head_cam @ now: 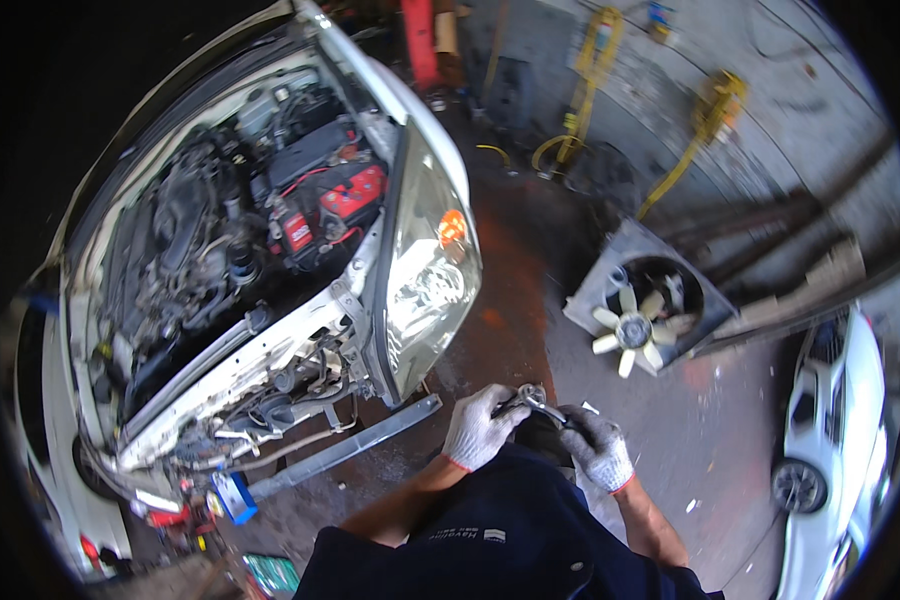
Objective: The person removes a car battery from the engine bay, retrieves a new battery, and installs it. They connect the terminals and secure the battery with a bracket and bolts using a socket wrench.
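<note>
In front of my torso, both hands in grimy white knit work gloves hold a ratchet wrench (544,405). My left hand (481,429) grips by the round metal head, and its fingers partly cover what sits there. The handle runs into my right hand (597,448), which is closed around its end. To the left stands a white car with its hood up and front bumper off. Its engine (187,202), red-topped battery (352,196) and headlight (431,292) are exposed. Neither hand touches the car.
A metal bumper beam (352,448) juts out below the headlight. A fan shroud (596,296) with a loose fan (634,330) leans by the wall, near yellow hoses (671,180). Another white car (832,442) stands right. A blue box (234,496) and tools lie lower left.
</note>
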{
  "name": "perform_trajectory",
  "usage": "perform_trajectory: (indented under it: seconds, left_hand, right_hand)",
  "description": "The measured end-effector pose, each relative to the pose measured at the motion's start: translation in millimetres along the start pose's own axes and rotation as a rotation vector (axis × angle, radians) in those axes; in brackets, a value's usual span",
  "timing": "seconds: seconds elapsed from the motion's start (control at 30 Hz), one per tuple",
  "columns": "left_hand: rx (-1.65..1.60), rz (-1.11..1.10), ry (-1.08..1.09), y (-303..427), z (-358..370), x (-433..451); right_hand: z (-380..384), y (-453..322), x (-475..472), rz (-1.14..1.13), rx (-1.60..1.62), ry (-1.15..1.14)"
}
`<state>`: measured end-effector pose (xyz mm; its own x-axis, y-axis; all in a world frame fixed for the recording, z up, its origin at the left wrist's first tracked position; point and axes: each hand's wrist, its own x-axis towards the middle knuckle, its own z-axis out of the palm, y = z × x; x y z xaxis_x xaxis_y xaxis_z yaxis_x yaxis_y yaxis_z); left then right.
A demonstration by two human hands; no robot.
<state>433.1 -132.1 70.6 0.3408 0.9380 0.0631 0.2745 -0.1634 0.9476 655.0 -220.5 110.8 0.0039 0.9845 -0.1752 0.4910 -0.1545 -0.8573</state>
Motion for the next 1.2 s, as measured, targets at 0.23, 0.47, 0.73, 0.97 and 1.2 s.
perform_trajectory:
  seconds: [0.23, 0.47, 0.73, 0.97, 1.2]
  left_hand:
    - [-0.243, -0.087, 0.010, 55, -4, 148]
    - [-0.077, 0.099, 0.347, 56, -75, 265]
    - [0.042, 0.064, 1.010, 11, -227, 400]
    - [0.189, -0.458, 1.201, -74, -302, 477]
    - [0.140, -0.781, 1.156, -103, -292, 503]
  right_hand:
    - [-141, -35, 193, -0.208, -0.025, -0.263]
    - [-158, -152, 431, -0.846, -0.351, -0.594]
    - [-42, -341, 655, -1.291, -0.856, -0.740]
    - [110, -401, 800, -1.510, -1.079, -1.074]
    - [171, -402, 850, -1.719, -1.164, -1.468]
